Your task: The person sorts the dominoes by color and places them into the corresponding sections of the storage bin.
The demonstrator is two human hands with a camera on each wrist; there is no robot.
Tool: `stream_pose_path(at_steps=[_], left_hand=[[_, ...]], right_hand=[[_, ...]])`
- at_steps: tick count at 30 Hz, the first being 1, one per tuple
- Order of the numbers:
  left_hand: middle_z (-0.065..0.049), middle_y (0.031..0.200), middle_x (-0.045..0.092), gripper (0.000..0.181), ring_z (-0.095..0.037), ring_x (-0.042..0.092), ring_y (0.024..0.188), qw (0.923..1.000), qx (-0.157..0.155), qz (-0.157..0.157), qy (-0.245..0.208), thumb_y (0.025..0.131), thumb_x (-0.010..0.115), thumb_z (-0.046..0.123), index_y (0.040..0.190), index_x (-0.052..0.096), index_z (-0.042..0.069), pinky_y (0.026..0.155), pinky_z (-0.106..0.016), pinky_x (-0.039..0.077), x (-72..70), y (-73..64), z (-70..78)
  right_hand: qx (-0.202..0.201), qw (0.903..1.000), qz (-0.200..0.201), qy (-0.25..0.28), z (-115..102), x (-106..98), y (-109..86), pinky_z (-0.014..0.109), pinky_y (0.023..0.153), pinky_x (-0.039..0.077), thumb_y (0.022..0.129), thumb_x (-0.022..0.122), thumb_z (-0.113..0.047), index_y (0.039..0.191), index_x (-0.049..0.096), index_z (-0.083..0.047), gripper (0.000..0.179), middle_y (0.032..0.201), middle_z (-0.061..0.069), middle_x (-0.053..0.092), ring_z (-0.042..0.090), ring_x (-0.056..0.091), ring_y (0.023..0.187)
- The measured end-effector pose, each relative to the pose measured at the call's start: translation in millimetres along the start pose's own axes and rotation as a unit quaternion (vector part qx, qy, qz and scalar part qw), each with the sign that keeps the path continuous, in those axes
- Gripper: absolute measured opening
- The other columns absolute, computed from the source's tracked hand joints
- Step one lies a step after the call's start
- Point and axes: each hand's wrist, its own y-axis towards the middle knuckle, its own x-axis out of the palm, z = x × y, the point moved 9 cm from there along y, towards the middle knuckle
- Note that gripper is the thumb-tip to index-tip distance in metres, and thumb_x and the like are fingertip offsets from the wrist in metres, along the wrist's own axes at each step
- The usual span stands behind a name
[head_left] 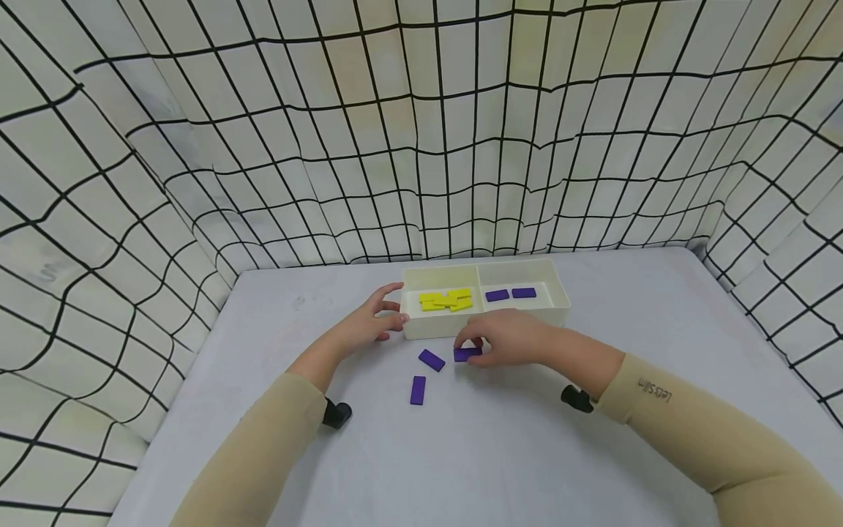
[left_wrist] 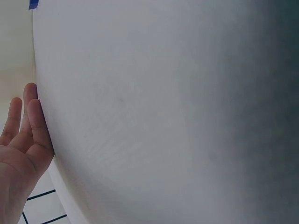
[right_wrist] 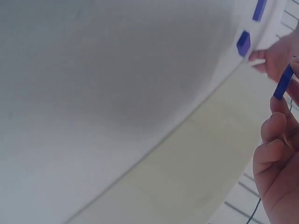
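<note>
Purple block (head_left: 465,355) before a divided box (head_left: 440,276)
Left hand (head_left: 364,326) touches the box, fingers relaxed; yellow blocks (head_left: 445,301) lie inside; two loose blocks (head_left: 431,359) rest on the worktop (head_left: 461,461); right hand (head_left: 515,337) pinches the flat, oblong purple block, front wall (head_left: 424,328) between it and two boxed blocks (head_left: 523,293).

Tray (head_left: 428,329): smooth plastic by look. Purple blocks (head_left: 418,390) near it smooth, matt. Surface (head_left: 428,468) reads as matt cloth; far netting (head_left: 476,91), cord.

The right sleeve (head_left: 711,443) bears the lettering (head_left: 655,390) "Let's Slim".
</note>
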Motion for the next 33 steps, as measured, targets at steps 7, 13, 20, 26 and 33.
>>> stream_pose_path(at_steps=[7, 13, 20, 26, 33], left_hand=[[-0.003, 0.146, 0.042, 0.075, -0.019, 0.062, 0.113, 1.0000, 0.001, -0.002, 0.003, 0.092, 0.068, 0.045, 0.150, 0.021, 0.052, 0.099, -0.042, 0.047, -0.6, 0.4, -0.6], [-0.003, 0.146, 0.042, 0.075, -0.019, 0.062, 0.113, 1.0000, -0.002, -0.002, -0.003, 0.092, 0.068, 0.043, 0.150, 0.022, 0.053, 0.100, -0.042, 0.047, -1.2, 1.3, -1.6], [-0.002, 0.146, 0.042, 0.075, -0.019, 0.062, 0.114, 1.0000, -0.008, -0.002, -0.006, 0.092, 0.069, 0.043, 0.150, 0.022, 0.053, 0.100, -0.042, 0.047, -1.0, 0.0, -0.8], [-0.002, 0.147, 0.041, 0.073, -0.019, 0.061, 0.114, 1.0000, -0.007, -0.001, -0.005, 0.094, 0.067, 0.040, 0.150, 0.022, 0.053, 0.101, -0.043, 0.046, -0.5, -1.5, 1.4], [-0.002, 0.147, 0.042, 0.072, -0.018, 0.062, 0.114, 1.0000, -0.008, 0.003, 0.000, 0.094, 0.067, 0.040, 0.149, 0.022, 0.054, 0.101, -0.043, 0.047, -0.3, -2.4, 2.1]], right_hand=[[0.028, 0.9990, 0.033, 0.008, 27.7, -32.3, -9.2, 0.028, 0.070, 0.047, 0.088, 0.075, -0.032, 0.115, 0.072, -0.031, 0.028, 0.086, -0.014, 0.059, 0.013, 0.054, 0.081], [0.043, 0.9977, 0.047, 0.024, 51.8, -52.2, -14.6, 0.030, 0.073, 0.048, 0.089, 0.074, -0.031, 0.118, 0.072, -0.026, 0.030, 0.090, -0.011, 0.062, 0.018, 0.057, 0.086], [0.071, 0.9956, 0.047, 0.039, 76.9, -59.9, -12.4, 0.032, 0.075, 0.049, 0.090, 0.073, -0.030, 0.119, 0.072, -0.025, 0.030, 0.093, -0.006, 0.063, 0.017, 0.056, 0.087], [0.071, 0.9962, 0.040, 0.031, 91.2, -61.9, -7.0, 0.034, 0.076, 0.049, 0.090, 0.073, -0.028, 0.121, 0.072, -0.020, 0.031, 0.093, -0.004, 0.063, 0.018, 0.056, 0.087], [0.098, 0.9943, 0.017, 0.037, 112.4, -50.9, 3.2, 0.036, 0.081, 0.048, 0.091, 0.073, -0.028, 0.121, 0.072, -0.021, 0.031, 0.094, -0.003, 0.063, 0.020, 0.055, 0.090]])
